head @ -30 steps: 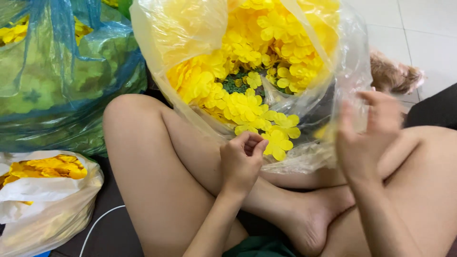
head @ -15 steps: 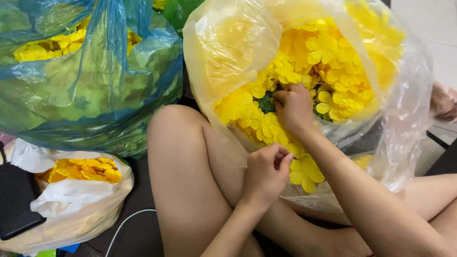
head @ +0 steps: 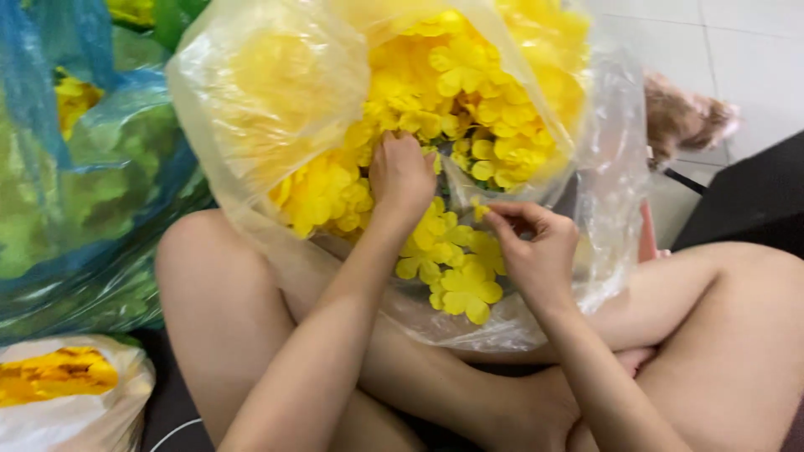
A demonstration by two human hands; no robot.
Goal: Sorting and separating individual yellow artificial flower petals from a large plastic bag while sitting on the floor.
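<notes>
Probably a home — tiled floor (head: 737,50), bare crossed legs (head: 226,318), flower-filled bags (head: 276,92).

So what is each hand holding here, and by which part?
The right hand pinches a small yellow flower piece at its edge between thumb and fingertips. The left hand digs into the yellow fabric flowers; its grasp cannot be told.

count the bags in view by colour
clear bag of yellow flowers: 1
blue bag: 1
white bag: 1
total: 3
The left hand reaches into the clear one; the right hand pinches a yellow piece.
</notes>
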